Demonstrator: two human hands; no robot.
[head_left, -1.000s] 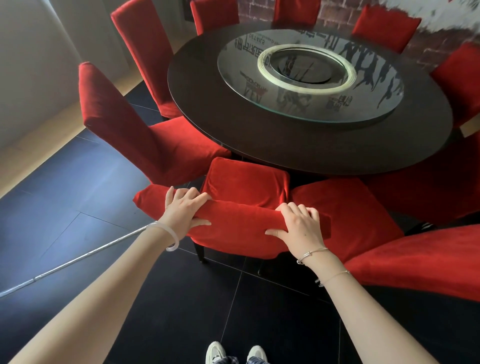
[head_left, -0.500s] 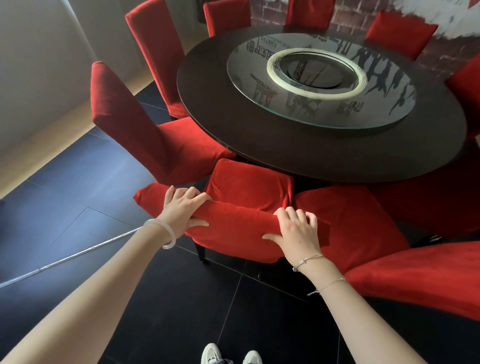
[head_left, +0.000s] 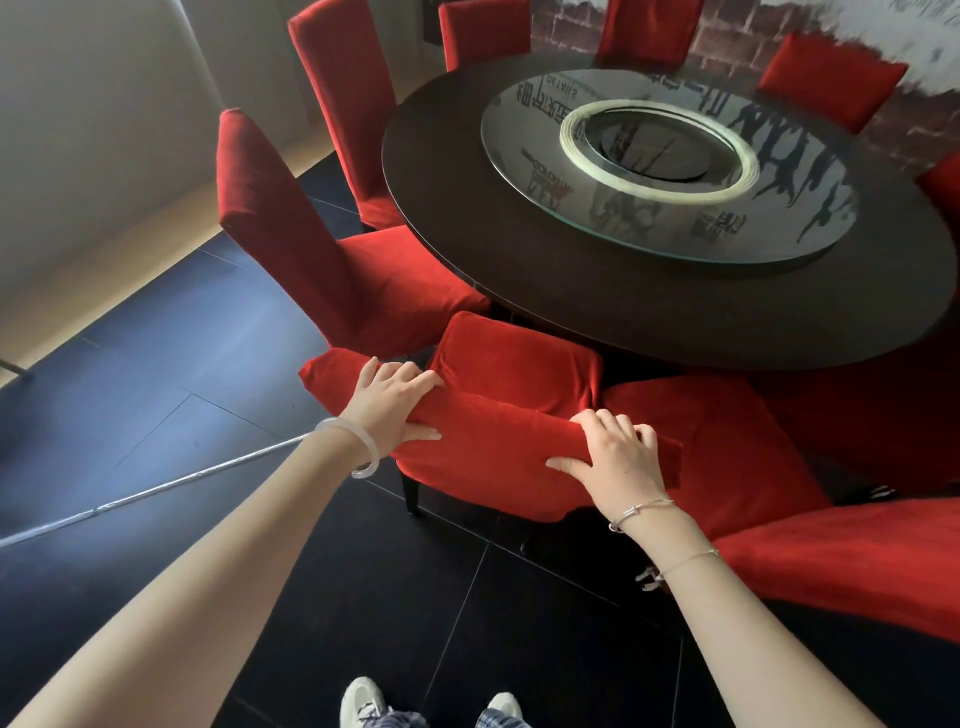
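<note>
While both hands clasp the top edge of its backrest, the red chair (head_left: 493, 467) stands at the near side of the round dark table (head_left: 571, 270), its seat reaching up to the table's rim. The left hand (head_left: 387, 410) grips the backrest's left end, with the fingers curled over the top on the table side and the thumb pressed against the cloth on the side away from the table. The right hand (head_left: 613, 457) holds the right end in the same way. A pale bangle (head_left: 358, 452) sits on the left wrist. A glass turntable (head_left: 779, 218) lies on the middle of the table. More red chairs ring the table: a high-backed one (head_left: 291, 244) just left of the held chair, and another (head_left: 717, 431) touching its right side. White shoes (head_left: 363, 699) stand on the dark tiled floor (head_left: 363, 597), on the side of the chair away from the table.
</note>
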